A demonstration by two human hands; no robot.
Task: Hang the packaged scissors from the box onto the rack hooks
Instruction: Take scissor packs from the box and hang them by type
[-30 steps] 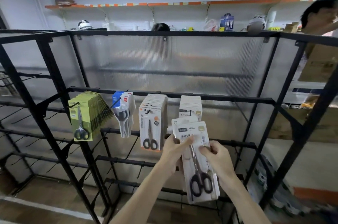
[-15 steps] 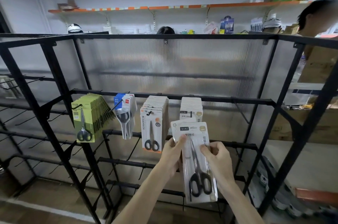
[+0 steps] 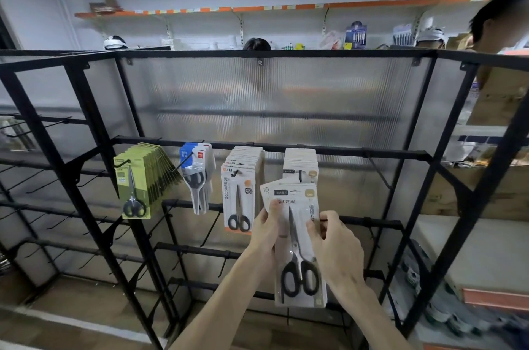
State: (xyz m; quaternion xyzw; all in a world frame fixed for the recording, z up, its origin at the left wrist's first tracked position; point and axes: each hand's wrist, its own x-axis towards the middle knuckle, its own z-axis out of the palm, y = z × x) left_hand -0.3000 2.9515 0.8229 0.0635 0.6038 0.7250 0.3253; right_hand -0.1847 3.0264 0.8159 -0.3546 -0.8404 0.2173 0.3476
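Note:
I hold a small stack of white packaged scissors (image 3: 297, 238) with black handles upright in front of the black rack (image 3: 315, 150). My left hand (image 3: 264, 238) grips the stack's left edge, thumb on its front. My right hand (image 3: 333, 246) pinches the right edge. The stack's top reaches just below a hook (image 3: 300, 175) that carries matching white packs (image 3: 300, 162). To the left hang grey-white scissors packs (image 3: 239, 192), blue-white packs (image 3: 197, 172) and green packs (image 3: 137, 186). The box is not in view.
Bare hooks line the lower rails and the left rack section (image 3: 43, 178). A ribbed translucent panel (image 3: 272, 98) backs the rack. A person (image 3: 498, 23) stands behind at the right; cardboard boxes (image 3: 503, 98) and an orange wall shelf (image 3: 257, 9) lie beyond.
Both hands have lifted the stack of packs a little toward the hook with the matching white packs. The grips are unchanged.

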